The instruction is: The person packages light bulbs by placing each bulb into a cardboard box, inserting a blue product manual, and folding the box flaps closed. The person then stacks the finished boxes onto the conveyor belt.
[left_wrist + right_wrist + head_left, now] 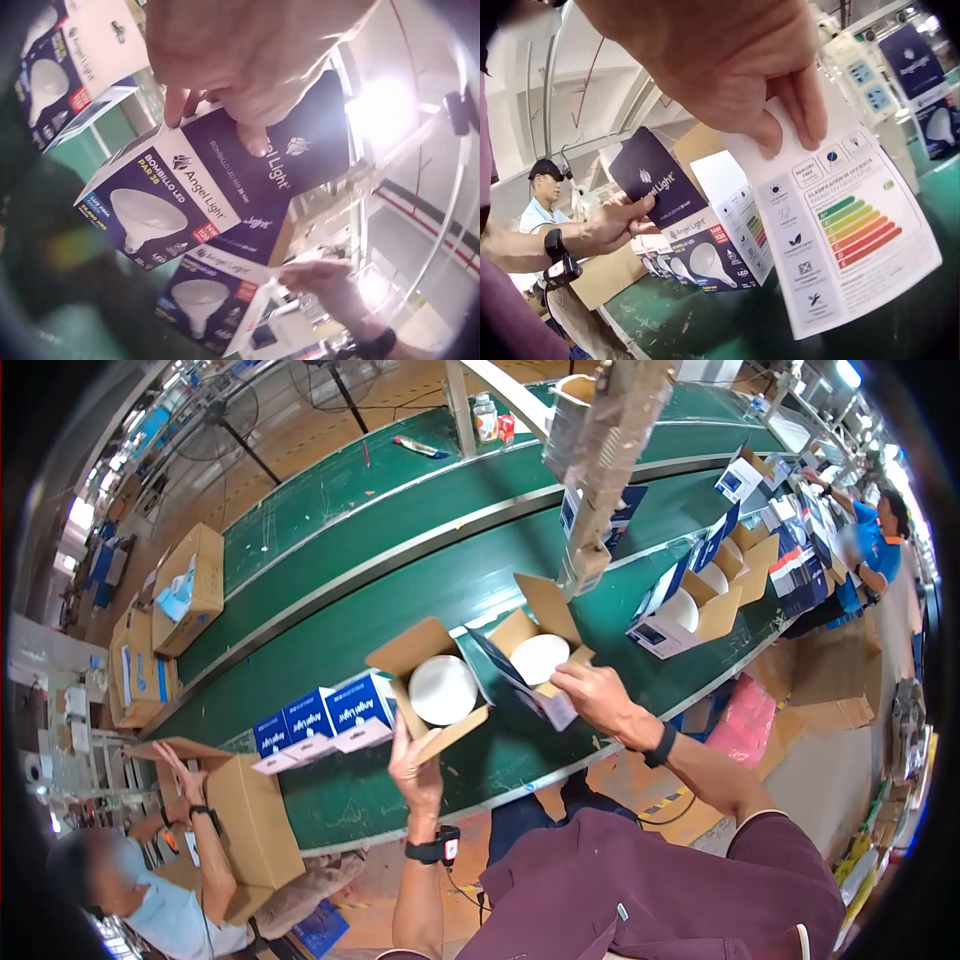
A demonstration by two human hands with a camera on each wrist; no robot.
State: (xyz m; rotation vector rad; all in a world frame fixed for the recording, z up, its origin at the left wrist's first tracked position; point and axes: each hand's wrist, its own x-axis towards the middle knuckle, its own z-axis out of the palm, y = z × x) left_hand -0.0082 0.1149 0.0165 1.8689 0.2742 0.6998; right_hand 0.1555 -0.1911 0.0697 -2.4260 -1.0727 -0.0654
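Observation:
On the green conveyor stand two light bulb boxes with raised flaps, each showing the round white face of a bulb (443, 690) inside. My left hand (415, 768) grips the near side of the left light bulb box (154, 206), its thumb on the dark blue "Angel Light" flap (649, 172). With thumb and fingers, my right hand (605, 703) pinches the upper edge of the right light bulb box (847, 225), whose printed side with coloured efficiency bars faces the right wrist camera. A second bulb (540, 659) sits in that box.
Closed blue-and-white boxes (325, 715) line up left on the conveyor (350, 800). More open boxes with bulbs (685, 610) stand to the right. A post (610, 480) rises behind the boxes. One person works beside a carton (255, 820) at left, another person (882, 550) at far right.

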